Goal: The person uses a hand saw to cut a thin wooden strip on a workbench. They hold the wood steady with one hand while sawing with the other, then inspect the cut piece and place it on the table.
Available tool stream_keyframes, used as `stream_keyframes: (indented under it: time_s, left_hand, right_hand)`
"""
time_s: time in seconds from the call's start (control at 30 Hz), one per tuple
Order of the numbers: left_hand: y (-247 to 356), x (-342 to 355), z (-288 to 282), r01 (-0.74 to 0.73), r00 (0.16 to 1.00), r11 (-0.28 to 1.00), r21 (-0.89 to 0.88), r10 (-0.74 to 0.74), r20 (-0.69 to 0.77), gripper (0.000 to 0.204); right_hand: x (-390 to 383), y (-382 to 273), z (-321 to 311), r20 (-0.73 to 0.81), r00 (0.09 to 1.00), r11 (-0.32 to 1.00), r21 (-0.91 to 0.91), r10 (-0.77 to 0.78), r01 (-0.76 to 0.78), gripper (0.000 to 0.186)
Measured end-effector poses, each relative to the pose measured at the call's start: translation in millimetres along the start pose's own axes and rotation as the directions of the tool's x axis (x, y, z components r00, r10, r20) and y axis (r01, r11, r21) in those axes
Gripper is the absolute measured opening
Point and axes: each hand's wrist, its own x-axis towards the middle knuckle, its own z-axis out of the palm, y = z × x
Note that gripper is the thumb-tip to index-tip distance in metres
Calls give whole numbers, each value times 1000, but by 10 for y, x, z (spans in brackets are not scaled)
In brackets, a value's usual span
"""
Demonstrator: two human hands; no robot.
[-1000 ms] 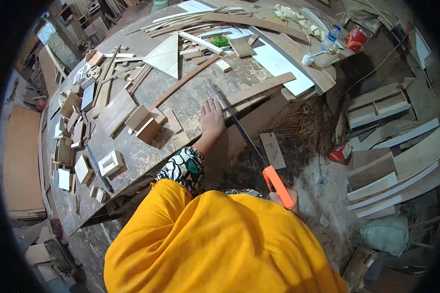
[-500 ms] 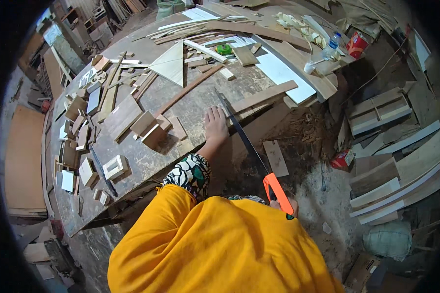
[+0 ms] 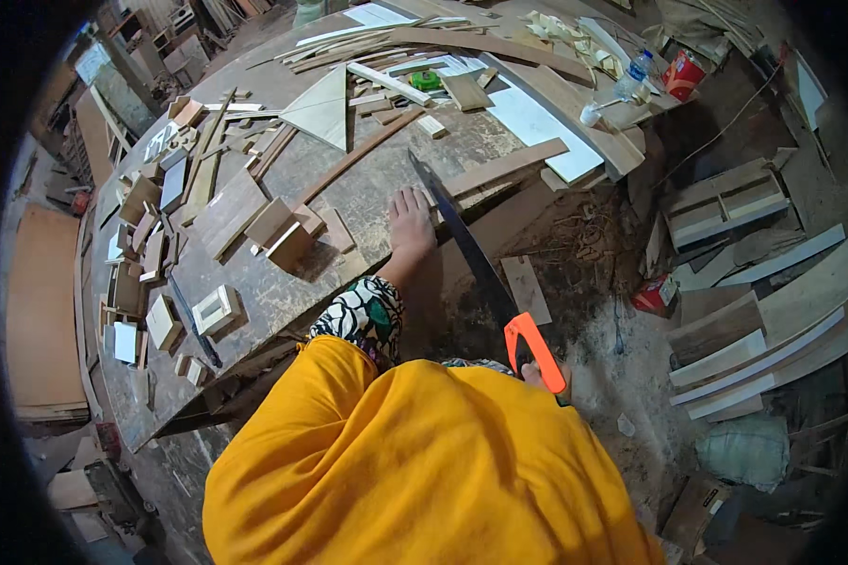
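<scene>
My right hand (image 3: 534, 376) is closed round the orange handle of a handsaw (image 3: 474, 247), partly hidden behind the handle and my yellow clothing. The dark blade slants up and to the left, crossing a narrow brown wooden strip (image 3: 505, 167) at the edge of the workbench (image 3: 367, 193). Just left of the blade, my left hand (image 3: 410, 222) lies flat with fingers stretched out, pressing down at the bench edge. Whether the strip's near end runs under that palm is hard to see. A patterned cuff (image 3: 360, 318) covers the left wrist.
Small wooden boxes (image 3: 217, 310), offcuts and a triangular panel (image 3: 320, 109) cover the bench's left side. Long strips, a green tape measure (image 3: 425, 81), a white board (image 3: 546, 129) and a plastic bottle (image 3: 635, 73) lie farther back. Wooden frames (image 3: 730, 209) and curved boards (image 3: 773, 348) rest on the floor at right.
The handsaw has slid slightly forward, up along its slant, with my right hand on it. My left hand stays in place on the bench. The whole view has shifted a little.
</scene>
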Motion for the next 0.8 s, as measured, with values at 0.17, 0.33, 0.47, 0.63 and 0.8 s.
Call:
stream_keyframes:
  time_s: [0.17, 0.33, 0.47, 0.63, 0.8]
  left_hand:
    - [-9, 14, -34, -7, 1000, 1000, -21, 7, -19, 56]
    - [-19, 1, -51, 4, 1000, 1000, -17, -4, -2, 55]
    - [11, -8, -49, -15, 999, 1000, 17, 15, -43, 57]
    - [11, -16, -131, -9, 1000, 1000, 25, 9, 16, 58]
    - [25, -31, -136, -7, 1000, 998, 59, 7, -5, 57]
  right_hand:
    - [72, 65, -120, 59, 972, 942, -241, -226, 233, 20]
    - [144, -548, 26, 1, 995, 968, -231, -102, 100, 23]
    - [193, -551, 9, 84, 996, 995, -94, 23, -15, 25]
    - [216, -578, -20, 139, 988, 992, -116, 62, -46, 27]
    - [220, -556, 19, 144, 989, 993, -120, 27, -10, 28]
